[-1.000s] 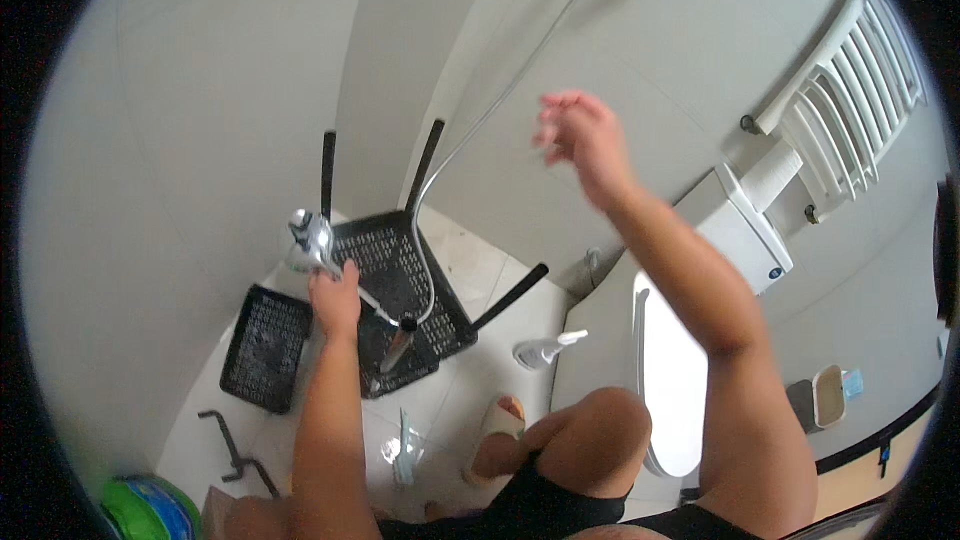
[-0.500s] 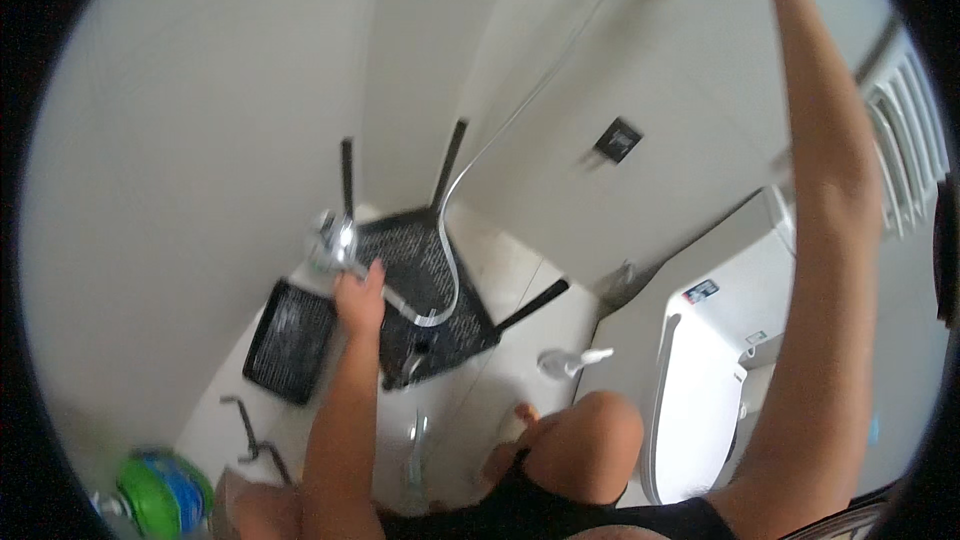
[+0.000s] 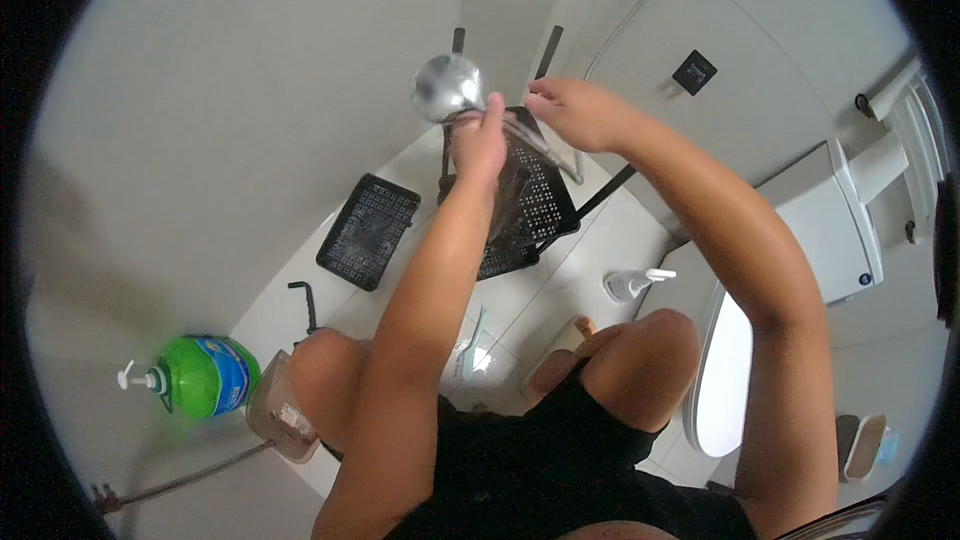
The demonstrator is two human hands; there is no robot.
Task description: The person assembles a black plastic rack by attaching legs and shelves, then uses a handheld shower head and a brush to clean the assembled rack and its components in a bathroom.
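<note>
My left hand (image 3: 478, 148) is wrapped round the handle of a chrome shower head (image 3: 447, 88), its round face up and to the left. From the handle, a silver hose (image 3: 545, 148) curves off to the right. Below stands a black perforated plastic rack (image 3: 545, 195) with legs sticking up, partly covered by my left hand and forearm. My right hand (image 3: 580, 115) hovers by the rack's far side near the hose, fingers slightly bent and apart, holding nothing visible. Whether it touches the rack or a leg is unclear. Whether water runs is also unclear.
A black perforated tray (image 3: 368, 232) lies on the tiles at left. Nearby are a green jug with pump (image 3: 208, 376), a lidded bin (image 3: 280, 415), a white spray bottle (image 3: 630, 285) and a pale green brush-like thing (image 3: 472, 345). A white toilet (image 3: 720, 370) stands right.
My right hand has come down from a chrome fitting high on the right wall to beside the rack. The shower head in my left hand sits higher in view; the whole view has shifted.
</note>
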